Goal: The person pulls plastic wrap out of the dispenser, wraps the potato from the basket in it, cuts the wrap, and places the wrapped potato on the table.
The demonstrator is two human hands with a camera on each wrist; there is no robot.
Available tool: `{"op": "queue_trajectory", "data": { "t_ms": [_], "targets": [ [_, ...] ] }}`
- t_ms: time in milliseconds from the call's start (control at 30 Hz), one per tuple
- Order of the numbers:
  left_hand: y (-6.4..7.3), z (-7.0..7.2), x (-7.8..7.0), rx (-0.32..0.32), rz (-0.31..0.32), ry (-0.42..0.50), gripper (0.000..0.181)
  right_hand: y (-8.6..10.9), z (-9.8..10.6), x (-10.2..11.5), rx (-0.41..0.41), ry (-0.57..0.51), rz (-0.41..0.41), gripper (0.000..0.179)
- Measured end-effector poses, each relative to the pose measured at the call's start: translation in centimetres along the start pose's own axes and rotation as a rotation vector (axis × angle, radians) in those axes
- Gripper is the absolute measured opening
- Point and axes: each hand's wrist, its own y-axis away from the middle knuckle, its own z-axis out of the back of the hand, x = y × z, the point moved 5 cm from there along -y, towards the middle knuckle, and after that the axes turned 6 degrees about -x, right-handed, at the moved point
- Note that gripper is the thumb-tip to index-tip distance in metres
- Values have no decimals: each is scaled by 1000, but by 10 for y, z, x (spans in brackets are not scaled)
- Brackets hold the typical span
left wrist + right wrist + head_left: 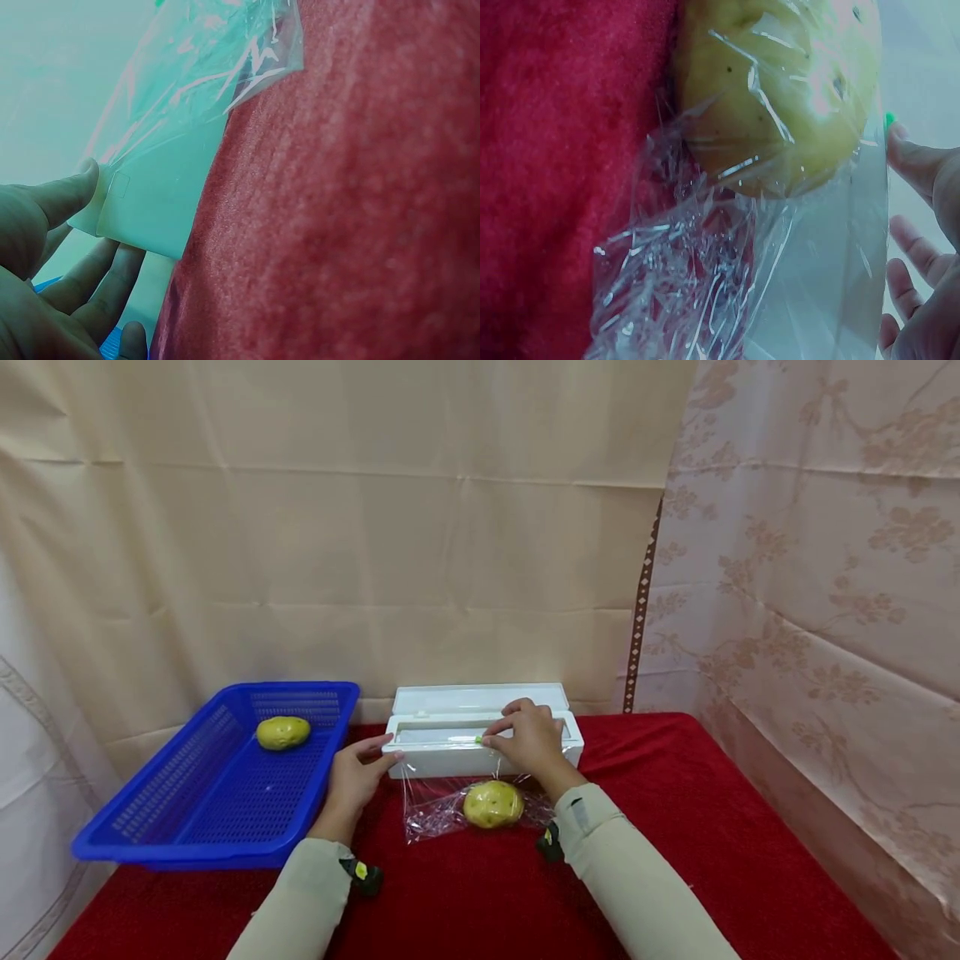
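A white cling film dispenser box [435,765] sits at the middle of the table with its lid [480,697] tipped back. My left hand [352,781] holds the box's left end, thumb at the front edge and other fingers around the corner in the left wrist view. With thumb and fingertips, my right hand [534,743] pinches a small green slider [478,740] on the box's front edge. Clear cling film [431,817] hangs from that edge onto the table, crumpled at its near end. Under the film, before the box, lies a yellow potato [780,97].
A blue plastic basket [187,853] stands at the left, with another potato [282,732] inside. Red cloth [705,827] covers the table. Beige curtain [435,527] hangs behind the box, and a floral curtain [840,610] borders the right side.
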Motion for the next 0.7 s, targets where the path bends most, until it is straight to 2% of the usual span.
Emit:
{"op": "queue_trajectory", "data": {
  "t_ms": [267,700],
  "targets": [
    [0,-1,-1,1,16,10,44,-1,3,-2,17,18,17,13],
    [0,0,-2,2,24,1,44,-1,6,-8,-5,26,34,12]
  ]
}}
